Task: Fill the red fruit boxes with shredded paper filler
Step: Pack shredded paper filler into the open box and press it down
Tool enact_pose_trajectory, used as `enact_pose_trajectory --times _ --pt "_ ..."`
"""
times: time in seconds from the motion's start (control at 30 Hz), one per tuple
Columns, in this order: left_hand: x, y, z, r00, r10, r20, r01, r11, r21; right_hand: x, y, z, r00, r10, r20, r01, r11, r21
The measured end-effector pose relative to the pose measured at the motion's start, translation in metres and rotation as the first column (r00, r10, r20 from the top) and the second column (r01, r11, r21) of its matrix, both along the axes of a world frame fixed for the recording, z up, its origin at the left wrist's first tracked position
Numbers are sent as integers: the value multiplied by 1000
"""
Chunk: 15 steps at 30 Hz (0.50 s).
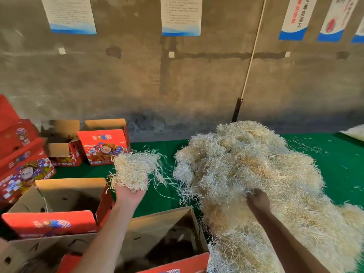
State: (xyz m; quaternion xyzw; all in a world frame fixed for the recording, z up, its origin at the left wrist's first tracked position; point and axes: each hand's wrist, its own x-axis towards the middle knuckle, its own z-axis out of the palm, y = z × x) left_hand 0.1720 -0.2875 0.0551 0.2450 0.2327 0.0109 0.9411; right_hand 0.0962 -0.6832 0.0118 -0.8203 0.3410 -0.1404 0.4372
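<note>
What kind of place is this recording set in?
Probably a fruit packing workroom: open red boxes printed with fruit branding, a big heap of shredded paper on a green table, and notices on a bare concrete wall.

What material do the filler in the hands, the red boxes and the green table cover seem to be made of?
Filler clump and big pile: thin, crinkled, pale straw-coloured strips, matt, apparently shredded paper.
Red box: cardboard; plain brown inside, slightly glossy printed red outside.
Green cover: matt, fuzzy-looking, probably felt or similar cloth; uncertain.
</note>
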Motion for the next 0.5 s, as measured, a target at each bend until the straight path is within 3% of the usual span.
enact_pose_trajectory --times 0.13,0.2,0.3,0.37,0.43,0.5 --pt "-5 9 5 995 99 16 -97 990 -100 7 13 14 992 107 -59 -108 994 -2" --pt "-6 13 8 995 92 44 -86 988 -128 7 21 28 954 218 -206 -242 965 -99" --pt "-8 16 14 993 -9 116 25 990 -136 8 43 50 814 298 -498 -488 817 -307" --pt "-10 14 20 984 -58 170 83 986 -143 9 65 73 732 382 -565 -616 725 -308" --pt "-10 15 25 956 -143 256 183 973 -139 13 90 92 708 519 -478 -670 708 -223" --pt "-15 15 34 918 -241 315 284 954 -96 15 120 108 738 651 -178 -661 750 3"
